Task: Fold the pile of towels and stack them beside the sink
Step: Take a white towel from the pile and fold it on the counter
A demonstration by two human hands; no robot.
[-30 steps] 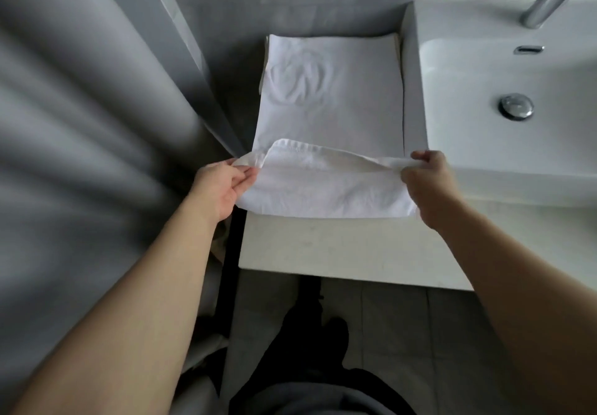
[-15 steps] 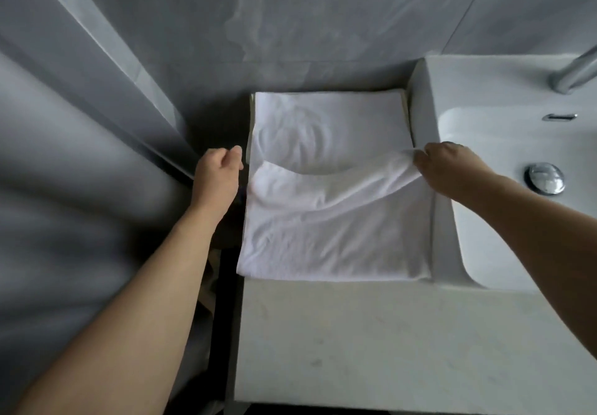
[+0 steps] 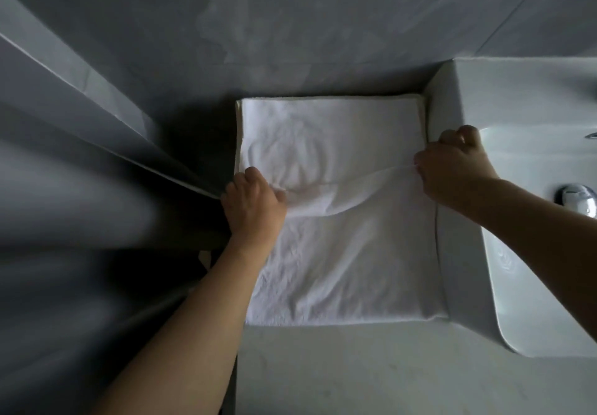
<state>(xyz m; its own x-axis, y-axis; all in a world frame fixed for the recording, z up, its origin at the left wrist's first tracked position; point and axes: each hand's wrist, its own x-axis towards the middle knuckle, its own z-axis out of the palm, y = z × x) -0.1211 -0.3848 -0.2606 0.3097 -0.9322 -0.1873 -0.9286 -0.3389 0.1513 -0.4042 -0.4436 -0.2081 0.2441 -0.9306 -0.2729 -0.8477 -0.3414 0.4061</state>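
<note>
Towel fold halfway across the stack

Head view: towel (image 3: 339,262), white, lies on the counter (image 3: 355,376) just left of the sink (image 3: 523,253), on top of a folded stack (image 3: 323,123) that reaches the far wall. Its raised edge sags between two hands. The left hand (image 3: 253,207) has fingers curled round the left corner; the right hand (image 3: 452,169) pinches the right corner tight against the sink wall. The step in hand looks like carrying that edge toward the far side to lay the towel squarely on the stack. Next, both corners need to land level on the far edge, then the slack in the middle wants smoothing flat.
</note>
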